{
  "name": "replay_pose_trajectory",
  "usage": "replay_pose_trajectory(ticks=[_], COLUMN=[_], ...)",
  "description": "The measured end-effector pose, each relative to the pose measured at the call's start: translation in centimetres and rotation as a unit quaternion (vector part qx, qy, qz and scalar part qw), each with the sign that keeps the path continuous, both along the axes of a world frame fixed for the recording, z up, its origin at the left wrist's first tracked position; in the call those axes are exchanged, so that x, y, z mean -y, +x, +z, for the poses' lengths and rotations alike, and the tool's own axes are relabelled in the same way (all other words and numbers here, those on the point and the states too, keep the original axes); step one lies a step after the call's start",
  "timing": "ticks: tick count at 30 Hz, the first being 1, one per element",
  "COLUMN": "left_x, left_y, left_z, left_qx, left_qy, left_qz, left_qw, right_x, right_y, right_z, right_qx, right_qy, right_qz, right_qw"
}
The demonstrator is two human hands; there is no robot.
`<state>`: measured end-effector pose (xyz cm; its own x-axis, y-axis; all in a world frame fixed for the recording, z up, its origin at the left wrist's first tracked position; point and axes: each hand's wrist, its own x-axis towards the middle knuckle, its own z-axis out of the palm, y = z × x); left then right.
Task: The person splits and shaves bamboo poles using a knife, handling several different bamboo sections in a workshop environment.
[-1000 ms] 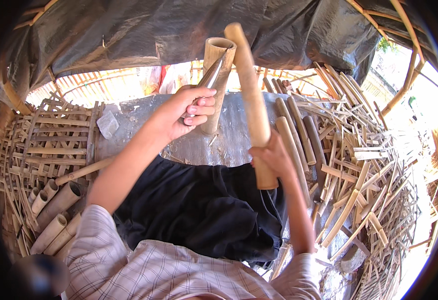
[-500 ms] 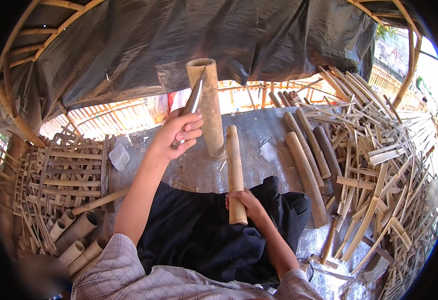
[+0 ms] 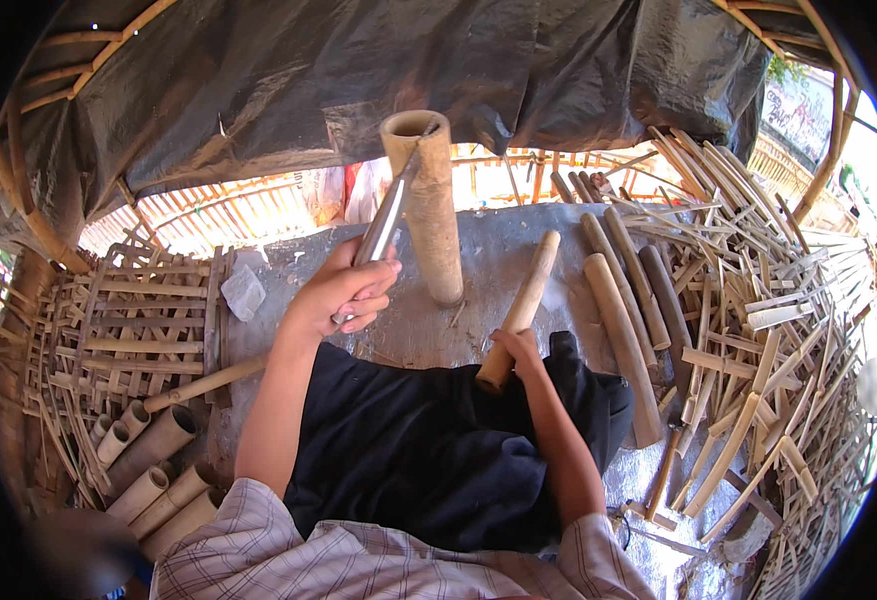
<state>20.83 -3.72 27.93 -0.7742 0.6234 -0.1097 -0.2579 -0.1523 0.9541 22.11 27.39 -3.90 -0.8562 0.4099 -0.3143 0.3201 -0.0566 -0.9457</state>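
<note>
A thick bamboo tube (image 3: 434,225) stands upright in front of me, its hollow end on top. My left hand (image 3: 349,287) is closed around a shiny metal tool (image 3: 387,218) with a thin dark blade-like end. That end lies across the tube's upper rim; whether it bites into the wall I cannot tell. Over my lap, my right hand (image 3: 519,350) grips the lower part of a slimmer bamboo length (image 3: 534,285), which leans up and to the right. It is apart from the tube and the tool.
Several bamboo lengths (image 3: 619,340) lie at the right, beside a big heap of split bamboo strips (image 3: 759,290). On the left are a bamboo lattice (image 3: 149,310) and cut tubes (image 3: 164,440). A crumpled clear plastic bag (image 3: 244,292) sits nearby. Black sheeting (image 3: 289,90) hangs behind.
My right hand has moved the slimmer bamboo length up and right, tilting it from nearly upright. My left hand still holds the metal tool at the tube's rim.
</note>
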Motion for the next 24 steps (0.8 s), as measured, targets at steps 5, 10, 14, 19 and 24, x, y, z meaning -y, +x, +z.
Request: replay_pose_trajectory(ticks=[5,10,14,19,24], left_x=[0.3,2.7,3.0,2.0,1.3], left_y=[1.0,0.7,0.4,-0.4,-1.9], left_z=[-0.2,-1.4,-1.7,-1.9,0.7], left_qx=[-0.065,-0.154,-0.206,-0.310,-0.287], left_qy=[-0.061,-0.151,-0.207,-0.244,-0.269], left_qz=[-0.025,0.001,0.053,0.127,0.158], left_qw=[0.996,0.977,0.955,0.910,0.906], right_x=[-1.6,0.8,3.0,7.5,9.2], right_y=[-2.8,-4.3,-7.7,-11.5,-15.4], right_z=[1.8,10.5,19.3,24.6,23.0], right_qx=[0.263,-0.045,-0.285,-0.458,-0.456], right_qy=[0.172,0.404,0.129,0.203,0.223], right_qz=[0.182,0.192,0.204,0.239,0.156], right_qw=[0.932,0.893,0.928,0.832,0.847])
